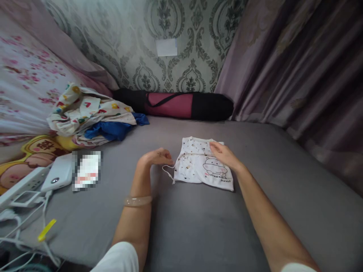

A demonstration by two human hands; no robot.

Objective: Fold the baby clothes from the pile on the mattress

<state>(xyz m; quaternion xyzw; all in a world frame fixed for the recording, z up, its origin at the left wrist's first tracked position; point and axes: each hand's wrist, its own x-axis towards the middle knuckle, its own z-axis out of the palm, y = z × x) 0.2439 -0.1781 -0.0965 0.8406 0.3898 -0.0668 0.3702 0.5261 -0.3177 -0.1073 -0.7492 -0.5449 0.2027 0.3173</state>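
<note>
A small white baby shirt (188,166) lies flat on the grey bed sheet, printed with little dark motifs, a cartoon animal and lettering on its right part. A thin white tie cord (168,173) loops out from its left edge. My left hand (160,155) is at that left edge, just above the cord, with its fingers curled in; what they hold, if anything, is hidden. My right hand (222,152) rests over the shirt's upper right part, fingers extended along the cloth. A pale bangle (138,201) circles my left forearm.
Along the wall lies a long black and maroon bag (170,105). At left are crumpled patterned cloth (93,109), a blue cloth (112,130), a yellow cushion (42,147), a white power bank (59,172), a power strip (27,185) and cables. Curtains (283,68) hang on both sides.
</note>
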